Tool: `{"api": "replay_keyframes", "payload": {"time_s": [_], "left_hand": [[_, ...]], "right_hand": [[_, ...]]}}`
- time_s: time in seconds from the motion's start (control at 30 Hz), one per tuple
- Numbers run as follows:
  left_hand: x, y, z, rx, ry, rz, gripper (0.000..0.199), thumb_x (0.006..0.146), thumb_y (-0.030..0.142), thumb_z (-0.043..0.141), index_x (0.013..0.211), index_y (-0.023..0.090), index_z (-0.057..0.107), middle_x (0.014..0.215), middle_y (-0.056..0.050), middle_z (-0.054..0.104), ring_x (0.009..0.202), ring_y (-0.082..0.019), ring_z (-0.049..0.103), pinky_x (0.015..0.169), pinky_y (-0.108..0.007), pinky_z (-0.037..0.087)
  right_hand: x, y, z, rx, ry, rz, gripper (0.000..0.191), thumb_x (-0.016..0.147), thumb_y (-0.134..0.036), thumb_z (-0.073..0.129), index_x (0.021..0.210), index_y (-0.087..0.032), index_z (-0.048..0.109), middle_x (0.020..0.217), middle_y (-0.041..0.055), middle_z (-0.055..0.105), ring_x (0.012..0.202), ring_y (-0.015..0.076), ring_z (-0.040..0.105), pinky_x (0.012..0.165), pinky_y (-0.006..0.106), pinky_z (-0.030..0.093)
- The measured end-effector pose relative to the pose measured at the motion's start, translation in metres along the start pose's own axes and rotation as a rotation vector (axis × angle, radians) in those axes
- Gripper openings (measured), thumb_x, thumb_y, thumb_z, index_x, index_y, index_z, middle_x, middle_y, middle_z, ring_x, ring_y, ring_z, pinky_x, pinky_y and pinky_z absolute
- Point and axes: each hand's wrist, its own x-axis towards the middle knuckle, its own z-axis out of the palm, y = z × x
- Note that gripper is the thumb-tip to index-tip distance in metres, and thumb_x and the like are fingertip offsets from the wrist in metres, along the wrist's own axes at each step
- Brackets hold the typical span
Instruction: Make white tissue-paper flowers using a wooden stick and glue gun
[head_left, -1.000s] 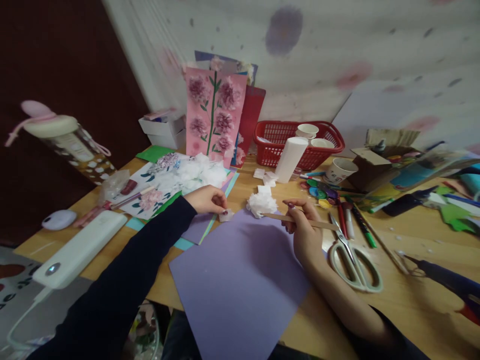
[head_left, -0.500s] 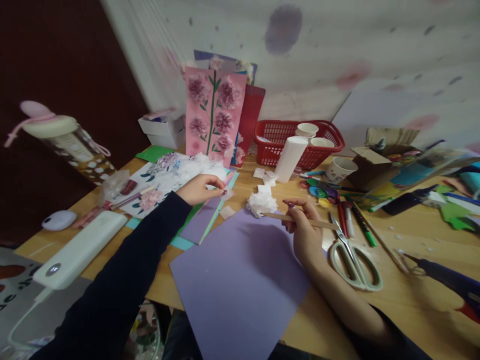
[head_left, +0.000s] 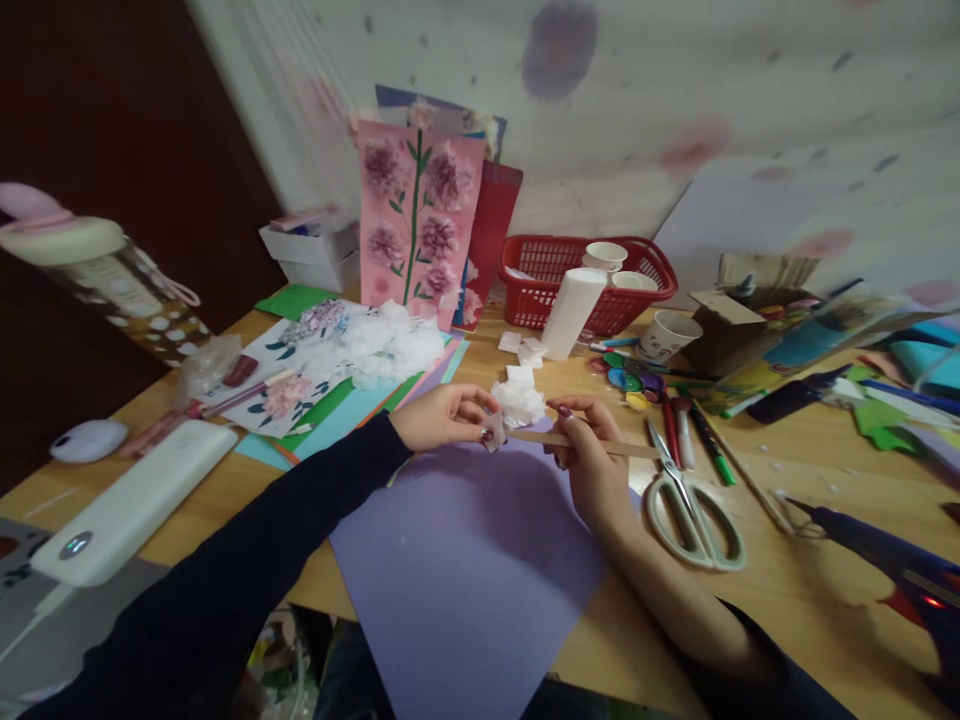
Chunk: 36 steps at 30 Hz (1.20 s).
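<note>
My left hand (head_left: 454, 417) pinches a small thin piece of white tissue (head_left: 494, 432) above the top of a purple sheet (head_left: 465, 540). In my right hand (head_left: 589, 455) is a flat wooden stick (head_left: 626, 448), held between thumb and fingers. The stick's left tip meets or nearly meets the tissue. Just behind both hands lies a crumpled white tissue ball (head_left: 520, 402), with small white squares (head_left: 531, 352) beyond it. A pile of white tissue (head_left: 394, 343) rests on a flowered sheet at the left.
Scissors (head_left: 694, 525) lie right of my right hand, near a glue gun (head_left: 870, 545). A red basket (head_left: 517, 290) with cups stands behind, beside a white roll (head_left: 574, 315). A power bank (head_left: 139, 500) and a bottle (head_left: 112, 270) are at the left. Markers lie at the right.
My left hand has moved right and toward me with the tissue piece, to the tip of the stick. My right hand keeps hold of the stick. The view has shifted slightly.
</note>
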Motion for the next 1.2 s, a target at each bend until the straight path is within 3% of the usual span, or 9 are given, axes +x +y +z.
{"api": "replay_keyframes", "payload": {"time_s": [0.27,0.37,0.47,0.73,0.87,1.0,1.2], "left_hand": [[0.000,0.001,0.002,-0.054,-0.018,-0.011,0.018,0.071,0.001,0.064,0.086,0.011,0.064,0.083,-0.002,0.073,0.077,-0.011,0.068,0.082,-0.027,0.049],[-0.001,0.001,0.000,-0.178,-0.027,-0.034,0.012,0.077,0.009,0.065,0.088,0.011,0.063,0.085,-0.005,0.073,0.078,-0.012,0.069,0.084,-0.029,0.050],[-0.001,0.000,-0.001,-0.256,-0.019,-0.061,0.018,0.082,0.022,0.066,0.095,0.011,0.060,0.082,-0.007,0.073,0.075,-0.015,0.071,0.081,-0.031,0.051],[0.000,-0.001,0.000,-0.024,0.040,0.035,0.037,0.070,0.007,0.072,0.102,0.011,0.054,0.079,-0.005,0.074,0.071,-0.013,0.069,0.080,-0.030,0.050],[-0.002,0.000,0.001,0.011,0.040,0.031,0.046,0.069,0.006,0.070,0.109,0.012,0.050,0.077,-0.004,0.074,0.071,-0.013,0.069,0.073,-0.027,0.048],[-0.001,-0.002,0.006,0.032,0.045,0.021,0.042,0.071,0.008,0.068,0.108,0.014,0.049,0.074,-0.002,0.073,0.071,-0.013,0.070,0.072,-0.026,0.047],[-0.002,-0.001,0.010,-0.020,-0.031,0.015,0.029,0.079,0.009,0.062,0.105,0.015,0.051,0.081,-0.004,0.075,0.079,-0.015,0.071,0.082,-0.031,0.049]], "right_hand": [[-0.004,-0.002,0.001,-0.083,-0.058,-0.017,0.011,0.084,-0.030,0.055,0.087,-0.021,0.059,0.044,-0.0094,0.041,0.039,0.0079,0.036,0.042,0.021,0.026],[-0.004,-0.002,0.001,-0.091,-0.055,-0.024,0.012,0.084,-0.032,0.055,0.088,-0.021,0.058,0.045,-0.0092,0.041,0.040,0.0080,0.036,0.042,0.021,0.027],[-0.003,-0.002,0.000,-0.093,-0.049,-0.028,0.013,0.085,-0.033,0.055,0.088,-0.021,0.058,0.046,-0.0088,0.043,0.040,0.0082,0.037,0.042,0.021,0.027],[0.003,-0.003,-0.002,0.001,0.053,-0.037,0.009,0.079,-0.029,0.057,0.083,-0.021,0.058,0.050,-0.0087,0.043,0.038,0.0069,0.035,0.040,0.022,0.026],[0.003,-0.002,-0.003,-0.042,0.011,-0.017,0.009,0.080,-0.029,0.057,0.085,-0.021,0.059,0.047,-0.0087,0.044,0.039,0.0073,0.036,0.040,0.021,0.025],[-0.001,-0.001,-0.001,-0.068,-0.056,-0.025,0.012,0.084,-0.033,0.055,0.087,-0.021,0.058,0.043,-0.0097,0.040,0.038,0.0083,0.036,0.041,0.021,0.026],[0.000,0.000,-0.002,-0.095,-0.042,-0.037,0.013,0.085,-0.034,0.054,0.089,-0.022,0.057,0.046,-0.0098,0.040,0.039,0.0082,0.037,0.041,0.022,0.027]]}}
